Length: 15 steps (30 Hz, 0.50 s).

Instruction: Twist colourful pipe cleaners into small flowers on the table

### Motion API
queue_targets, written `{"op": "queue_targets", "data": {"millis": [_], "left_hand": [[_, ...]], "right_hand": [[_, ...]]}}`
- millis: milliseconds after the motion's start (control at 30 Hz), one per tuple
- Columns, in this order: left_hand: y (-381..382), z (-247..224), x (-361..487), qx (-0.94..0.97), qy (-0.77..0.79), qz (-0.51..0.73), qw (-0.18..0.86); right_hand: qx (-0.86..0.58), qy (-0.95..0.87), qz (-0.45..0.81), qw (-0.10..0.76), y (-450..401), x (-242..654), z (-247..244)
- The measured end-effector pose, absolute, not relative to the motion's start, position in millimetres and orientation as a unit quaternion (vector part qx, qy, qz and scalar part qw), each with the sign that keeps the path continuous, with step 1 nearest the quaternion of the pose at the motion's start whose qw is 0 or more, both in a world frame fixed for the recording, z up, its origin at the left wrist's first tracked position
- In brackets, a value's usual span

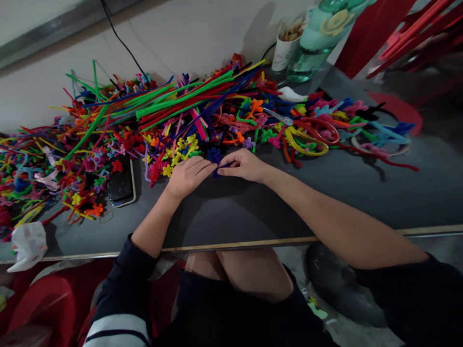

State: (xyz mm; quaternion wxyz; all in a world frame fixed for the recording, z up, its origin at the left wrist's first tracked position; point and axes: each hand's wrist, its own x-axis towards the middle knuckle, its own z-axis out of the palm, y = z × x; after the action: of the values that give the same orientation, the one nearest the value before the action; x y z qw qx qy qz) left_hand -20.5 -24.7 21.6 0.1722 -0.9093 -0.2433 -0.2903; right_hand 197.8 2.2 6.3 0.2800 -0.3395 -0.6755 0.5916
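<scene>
Both my hands meet over the dark table, at the near edge of a heap of pipe cleaners. Between them is a small dark blue-purple pipe cleaner piece, partly hidden by the fingers. My right hand pinches it between thumb and forefinger. My left hand is closed at its other side, fingers pressed together. Just behind lies a dark blue pipe cleaner flower. Yellow pipe cleaner flowers sit beside my left hand. Long green and red pipe cleaners lie across the heap.
Scissors with red and yellow handles rest on the heap to the right. A phone lies at the left. A green bottle and a paper cup stand by the wall. Crumpled white plastic hangs at the table's front-left edge.
</scene>
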Motion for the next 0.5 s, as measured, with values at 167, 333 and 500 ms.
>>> {"op": "queue_targets", "data": {"millis": [167, 333, 500], "left_hand": [[-29.4, 35.3, -21.2, -0.919, -0.201, -0.24, 0.239], [-28.6, 37.3, -17.5, -0.93, -0.23, -0.163, 0.237], [-29.4, 28.8, -7.8, -0.917, -0.285, -0.227, 0.16]], "right_hand": [[-0.341, -0.686, 0.584, 0.269, 1.3, 197.9, 8.3], [-0.348, -0.711, 0.551, 0.262, 3.9, 199.7, 6.1], [-0.37, -0.756, 0.445, 0.305, 1.6, 199.1, 4.3]]}}
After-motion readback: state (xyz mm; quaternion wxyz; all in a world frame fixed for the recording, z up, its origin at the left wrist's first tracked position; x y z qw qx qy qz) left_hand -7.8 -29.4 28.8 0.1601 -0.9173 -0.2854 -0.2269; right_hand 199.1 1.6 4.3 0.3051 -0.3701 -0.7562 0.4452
